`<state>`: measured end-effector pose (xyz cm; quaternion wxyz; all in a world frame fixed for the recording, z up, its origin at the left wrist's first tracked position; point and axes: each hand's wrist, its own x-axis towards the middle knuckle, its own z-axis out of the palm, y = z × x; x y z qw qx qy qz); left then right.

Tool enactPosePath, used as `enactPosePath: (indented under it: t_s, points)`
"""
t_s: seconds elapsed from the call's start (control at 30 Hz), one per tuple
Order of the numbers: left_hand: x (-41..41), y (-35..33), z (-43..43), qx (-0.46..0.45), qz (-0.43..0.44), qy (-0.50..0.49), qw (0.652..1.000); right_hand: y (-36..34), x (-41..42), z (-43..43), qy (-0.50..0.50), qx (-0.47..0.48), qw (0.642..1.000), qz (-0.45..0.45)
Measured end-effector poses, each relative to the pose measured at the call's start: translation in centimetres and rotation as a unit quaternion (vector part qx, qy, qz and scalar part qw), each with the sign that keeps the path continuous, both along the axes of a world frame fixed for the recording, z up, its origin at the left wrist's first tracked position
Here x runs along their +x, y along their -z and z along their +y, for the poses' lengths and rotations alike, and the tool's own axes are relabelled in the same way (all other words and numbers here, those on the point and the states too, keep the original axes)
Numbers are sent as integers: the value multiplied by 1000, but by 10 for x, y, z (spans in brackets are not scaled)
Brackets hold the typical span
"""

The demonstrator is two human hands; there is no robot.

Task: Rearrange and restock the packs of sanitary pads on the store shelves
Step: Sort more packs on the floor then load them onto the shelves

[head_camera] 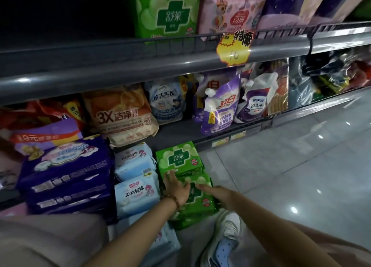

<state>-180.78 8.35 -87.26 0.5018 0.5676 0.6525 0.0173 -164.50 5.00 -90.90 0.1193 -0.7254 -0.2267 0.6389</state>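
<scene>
**Green packs could slide**

The left hand [176, 186] lay flat, fingers spread, on the green packs [180, 159]. The right hand [217, 195] reached across the nearest pack with straight fingers. I could not tell if its thumb held the edge. The packs sat in a pile low down, beside the blue packs [136, 194] and just in front of the shelf [176, 133]. Their wrap looked shiny and slick, and they did not sit square on each other. I think a hard push could send the top one off onto the floor [291, 176]. The floor was pale, glossy tile. The store was dim.
</scene>
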Motion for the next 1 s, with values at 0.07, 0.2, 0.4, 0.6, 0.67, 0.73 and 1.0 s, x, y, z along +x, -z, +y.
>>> enactPosePath:
  t_s: [0.07, 0.2, 0.4, 0.6, 0.67, 0.73, 1.0]
  points:
    - [-2, -8, -1, 16, -25, 11, 999, -8, 6, -1, -5, -9, 998, 67]
    - [-5, -34, 8, 60, -81, 33, 994, -45, 34, 9, 0, 25, 986, 165]
    - [-17, -48, 53, 56, -149, -107, 981, -94, 37, 54, 71, 139, 965, 210]
    - [-16, -30, 88, -118, -171, -193, 959, -84, 0, 101, 101, 172, 964, 173]
    - [-16, -24, 90, -134, -179, -205, 953, -71, -3, 105, 95, 153, 972, 152]
    - [-16, -16, 94, -144, -180, -231, 945, -61, -6, 106, 97, 137, 976, 139]
    - [-10, -17, 94, -182, -275, -275, 903, -45, -8, 95, 168, 120, 965, 161]
